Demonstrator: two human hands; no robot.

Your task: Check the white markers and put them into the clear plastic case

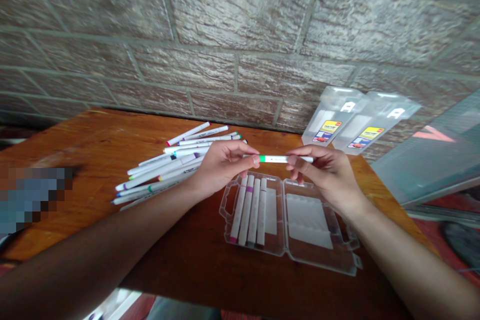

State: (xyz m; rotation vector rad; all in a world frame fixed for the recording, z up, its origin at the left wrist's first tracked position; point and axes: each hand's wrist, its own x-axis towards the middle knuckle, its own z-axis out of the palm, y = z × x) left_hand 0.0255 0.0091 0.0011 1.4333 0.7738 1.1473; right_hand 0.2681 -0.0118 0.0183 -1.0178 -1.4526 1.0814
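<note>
A white marker with a green band (275, 159) is held level between both hands above the table. My left hand (228, 160) pinches its banded end between thumb and fingers. At the other end, my right hand (324, 167) grips the white barrel with its fingertips. Below them lies an open clear plastic case (283, 250), its two halves spread flat. Several white markers (249, 215) stand side by side in its left half, while the right half shows a white paper insert (309, 220). Beyond my left forearm spreads a loose pile of markers (168, 165).
Two more clear plastic cases (326, 120) with yellow and blue labels (365, 137) lean against the brick wall (240, 25) at the back right. The wooden table (75, 145) ends at the wall. A pixelated dark object (33, 200) is at far left.
</note>
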